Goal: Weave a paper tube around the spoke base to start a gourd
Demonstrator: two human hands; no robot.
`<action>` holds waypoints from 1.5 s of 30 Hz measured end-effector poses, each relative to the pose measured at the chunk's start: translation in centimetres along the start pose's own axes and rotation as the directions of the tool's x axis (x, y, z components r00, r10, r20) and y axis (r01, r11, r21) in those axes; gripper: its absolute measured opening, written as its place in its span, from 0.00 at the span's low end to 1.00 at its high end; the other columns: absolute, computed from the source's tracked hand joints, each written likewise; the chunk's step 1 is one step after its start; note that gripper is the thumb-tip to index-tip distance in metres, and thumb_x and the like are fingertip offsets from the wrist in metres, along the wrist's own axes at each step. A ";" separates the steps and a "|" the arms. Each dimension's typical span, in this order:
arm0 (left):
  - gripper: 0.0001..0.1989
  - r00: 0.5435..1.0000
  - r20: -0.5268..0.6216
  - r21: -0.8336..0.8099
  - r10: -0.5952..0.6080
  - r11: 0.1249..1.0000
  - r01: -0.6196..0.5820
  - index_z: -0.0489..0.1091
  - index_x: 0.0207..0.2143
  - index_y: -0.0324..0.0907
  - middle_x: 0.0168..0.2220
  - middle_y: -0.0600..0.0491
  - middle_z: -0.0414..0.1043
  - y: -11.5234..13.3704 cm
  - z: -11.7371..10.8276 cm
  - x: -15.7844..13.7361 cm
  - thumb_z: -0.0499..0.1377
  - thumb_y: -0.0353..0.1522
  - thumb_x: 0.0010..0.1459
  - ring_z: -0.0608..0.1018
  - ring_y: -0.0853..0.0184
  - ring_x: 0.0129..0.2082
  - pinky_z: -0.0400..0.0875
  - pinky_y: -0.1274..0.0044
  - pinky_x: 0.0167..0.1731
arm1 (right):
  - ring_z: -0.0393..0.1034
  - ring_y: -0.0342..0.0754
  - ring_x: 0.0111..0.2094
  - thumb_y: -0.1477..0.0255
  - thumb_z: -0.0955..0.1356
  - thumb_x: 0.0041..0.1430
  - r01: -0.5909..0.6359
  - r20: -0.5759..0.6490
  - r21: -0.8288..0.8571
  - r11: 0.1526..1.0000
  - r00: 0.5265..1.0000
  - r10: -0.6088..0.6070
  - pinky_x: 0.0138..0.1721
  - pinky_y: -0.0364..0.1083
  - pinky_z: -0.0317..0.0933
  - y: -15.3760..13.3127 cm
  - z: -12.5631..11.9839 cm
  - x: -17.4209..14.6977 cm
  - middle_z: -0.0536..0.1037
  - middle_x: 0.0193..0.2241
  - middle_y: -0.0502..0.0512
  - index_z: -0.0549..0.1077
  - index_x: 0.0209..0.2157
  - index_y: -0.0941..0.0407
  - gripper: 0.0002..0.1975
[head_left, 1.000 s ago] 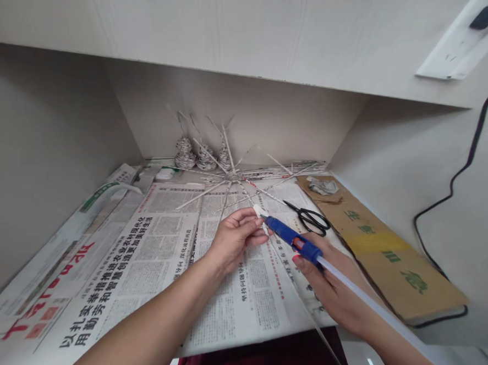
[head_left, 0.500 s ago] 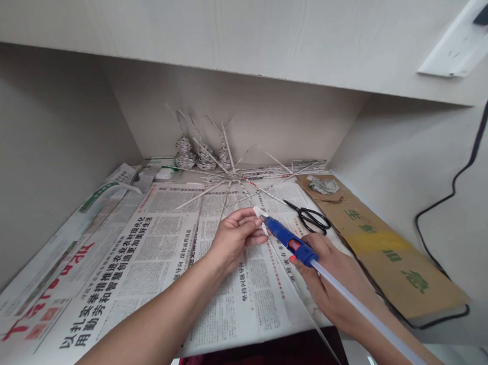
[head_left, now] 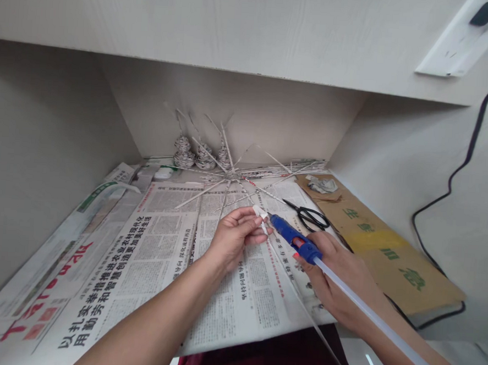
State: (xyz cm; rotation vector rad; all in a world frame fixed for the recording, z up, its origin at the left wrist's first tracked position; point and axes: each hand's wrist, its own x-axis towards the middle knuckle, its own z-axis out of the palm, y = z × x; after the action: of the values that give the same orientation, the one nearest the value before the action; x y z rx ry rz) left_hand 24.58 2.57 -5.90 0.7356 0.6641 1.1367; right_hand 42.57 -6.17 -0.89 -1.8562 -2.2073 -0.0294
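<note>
- A thin pale rod runs from the left hand toward the near right, crossing the near edge of the surface.
- The right hand grips a blue glue gun over the right half of the surface; its long axis slants, nozzle toward the far left, a smooth translucent glue stick trailing out behind past the near edge.
- The left hand pinches a small white paper piece, just beside the nozzle.
- Flat printed newspaper spreads from the left hand to the left edge.
- Black-handled scissors lie beyond the gun, near brown cardboard along the right edge.
- Toward the far edge, slim paper rods radiate like spokes before three coiled, gourd-shaped pieces.
</note>
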 end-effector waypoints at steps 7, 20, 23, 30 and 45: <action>0.15 1.000 0.021 -0.009 -0.019 1.000 0.019 0.67 0.38 0.38 0.35 0.47 0.76 0.0 -0.2 0.1 0.64 0.29 0.46 0.79 0.64 0.31 0.75 0.80 0.26 | 0.68 0.50 0.34 0.66 0.59 0.61 0.008 -0.115 0.220 0.976 0.993 0.018 0.33 0.46 0.59 0.8 -0.6 -0.4 0.72 0.35 0.55 0.64 0.42 0.54 0.11; 0.13 0.998 0.059 0.003 -0.020 1.000 0.020 0.69 0.38 0.36 0.34 0.46 0.75 0.1 -0.1 0.0 0.63 0.29 0.48 0.79 0.66 0.31 0.75 0.81 0.27 | 0.68 0.49 0.30 0.64 0.60 0.60 -0.069 -0.033 0.537 0.841 0.994 0.103 0.33 0.49 0.63 0.4 0.6 -0.4 0.74 0.28 0.52 0.70 0.38 0.52 0.11; 0.12 0.998 0.052 0.003 -0.029 1.000 0.028 0.69 0.37 0.36 0.35 0.47 0.75 0.2 0.0 -0.1 0.63 0.29 0.48 0.79 0.66 0.31 0.75 0.81 0.26 | 0.67 0.47 0.25 0.61 0.60 0.60 -0.152 0.077 0.678 0.719 0.988 0.137 0.27 0.46 0.62 1.0 1.0 -0.2 0.72 0.25 0.52 0.70 0.39 0.53 0.14; 0.12 0.999 0.039 0.001 -0.030 1.000 0.030 0.68 0.36 0.36 0.36 0.47 0.74 0.4 0.1 -0.3 0.63 0.28 0.47 0.79 0.66 0.30 0.75 0.80 0.26 | 0.64 0.41 0.22 0.60 0.58 0.62 -0.202 0.165 0.808 0.553 0.979 0.116 0.25 0.43 0.60 1.0 0.5 0.2 0.71 0.27 0.51 0.67 0.40 0.56 0.15; 0.11 0.998 0.061 0.005 -0.013 1.000 0.012 0.69 0.36 0.36 0.32 0.47 0.75 0.3 0.0 -0.2 0.63 0.30 0.48 0.79 0.65 0.31 0.75 0.79 0.27 | 0.60 0.41 0.19 0.58 0.57 0.62 -0.221 0.190 0.795 0.565 0.975 0.115 0.23 0.43 0.56 1.8 1.9 0.3 0.66 0.18 0.48 0.65 0.30 0.57 0.17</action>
State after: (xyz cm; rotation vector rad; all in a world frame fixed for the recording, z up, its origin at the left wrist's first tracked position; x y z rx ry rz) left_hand 24.40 2.42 -5.64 0.7659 0.6191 1.0974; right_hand 43.96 -5.22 -2.97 -1.4876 -1.6003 0.9973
